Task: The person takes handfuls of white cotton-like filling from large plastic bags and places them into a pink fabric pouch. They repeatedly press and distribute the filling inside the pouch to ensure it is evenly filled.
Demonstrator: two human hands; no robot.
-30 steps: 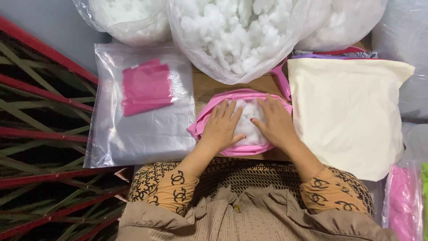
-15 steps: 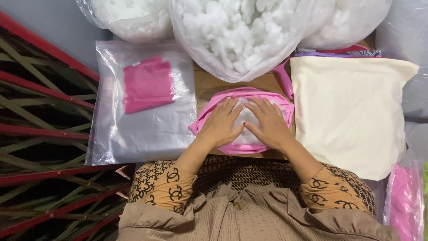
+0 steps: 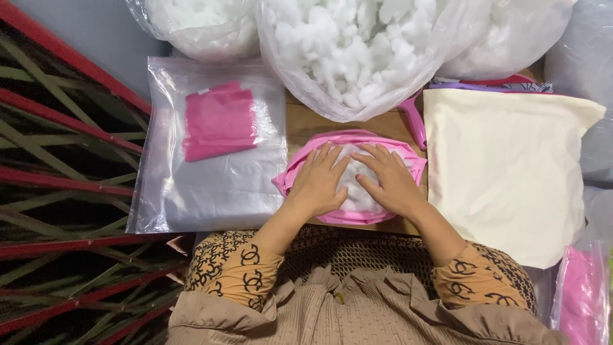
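Observation:
A pink fabric cover (image 3: pixel 357 137) lies open on the wooden table, with white stuffing (image 3: pixel 354 185) showing inside it. My left hand (image 3: pixel 317 181) lies flat on the left half of the cover, fingers spread. My right hand (image 3: pixel 389 181) lies flat on the right half, fingers pointing left over the stuffing. Both palms press down; neither grips anything. The fingertips of the two hands nearly meet above the white filling.
A big clear bag of white stuffing (image 3: pixel 357 51) stands just behind the cover, with two more bags beside it. A clear zip bag holding folded pink fabric (image 3: pixel 217 121) lies to the left. A cream cushion (image 3: pixel 504 166) lies to the right. Red and green slats (image 3: pixel 64 191) are far left.
My right hand has slid left across the stuffing, closer to my left hand. The left hand has barely shifted.

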